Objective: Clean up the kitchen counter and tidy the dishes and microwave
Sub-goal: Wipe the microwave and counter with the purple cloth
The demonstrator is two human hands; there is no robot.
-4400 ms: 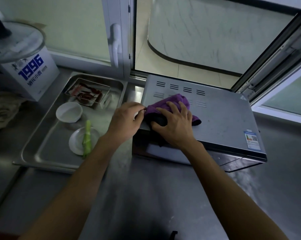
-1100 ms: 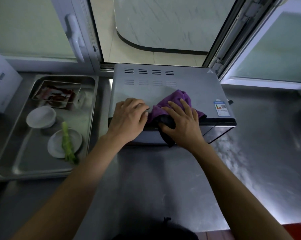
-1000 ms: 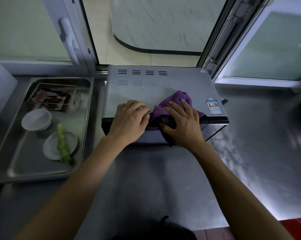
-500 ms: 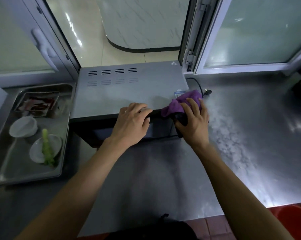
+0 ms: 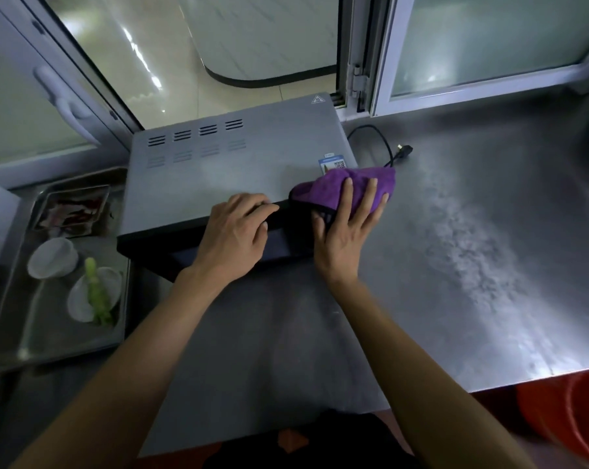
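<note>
Flat-fingered, my right hand (image 5: 345, 231) presses purple cloth (image 5: 347, 187) on microwave's (image 5: 225, 170) front-right corner; left hand (image 5: 233, 233), open, steadies its front edge; unwiped top lies leftward.

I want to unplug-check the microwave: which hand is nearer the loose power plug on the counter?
Right. The right hand presses the purple cloth at the microwave's front right corner, just short of the plug. The left hand rests on the front edge, farther left.

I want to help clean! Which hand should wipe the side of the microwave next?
Probably the right hand: it already presses the purple cloth on the microwave's right front corner. The left hand has no cloth and rests on the front edge.
</note>
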